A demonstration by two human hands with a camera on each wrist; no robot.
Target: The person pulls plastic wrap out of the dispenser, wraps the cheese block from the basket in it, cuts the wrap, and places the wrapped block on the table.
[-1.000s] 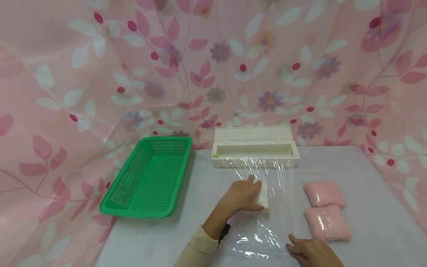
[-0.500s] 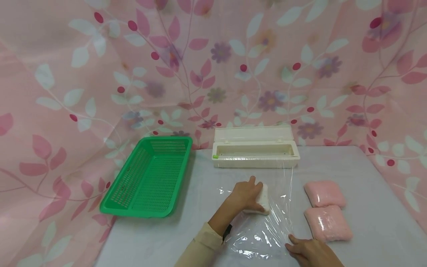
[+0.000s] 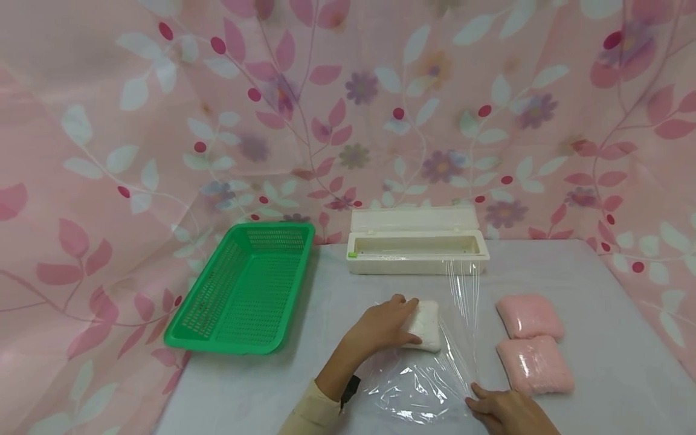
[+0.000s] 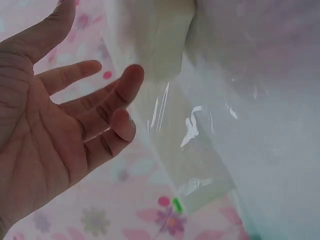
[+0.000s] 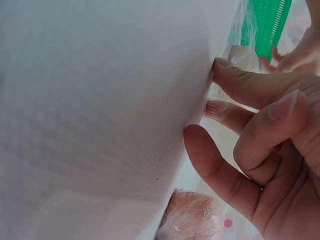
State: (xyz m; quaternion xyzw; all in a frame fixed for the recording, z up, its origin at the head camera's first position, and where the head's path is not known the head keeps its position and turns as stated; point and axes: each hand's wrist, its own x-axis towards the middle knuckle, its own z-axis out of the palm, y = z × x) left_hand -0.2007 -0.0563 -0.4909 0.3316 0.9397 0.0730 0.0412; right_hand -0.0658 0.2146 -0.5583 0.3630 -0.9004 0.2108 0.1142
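Observation:
A white, soft-looking square block (image 3: 426, 326) lies on the table amid clear plastic wrap (image 3: 415, 386). My left hand (image 3: 386, 326) is over the block's left side, with fingers spread and the thumb near its front edge. In the left wrist view, the left palm (image 4: 45, 135) is bare and the fingers are loosely bent around nothing. The wrap runs from a cream dispenser box (image 3: 418, 266) toward me. At the wrap's near right corner, my right hand (image 3: 508, 411) holds the film, fingertips down at the table. In the right wrist view, film shines over one finger (image 5: 227, 111).
Two pink wrapped blocks (image 3: 530, 317) lie to the right, one in front of the other, near the right hand. A green mesh basket (image 3: 288, 302) stands at the left. The dispenser's lid (image 3: 413, 219) is raised against the floral curtain (image 3: 326, 121) at the back.
My left hand has loosened from the white block and shifted slightly left, uncovering more of it. The block has moved slightly toward me. Creases in the wrap have changed; the right hand has stayed put.

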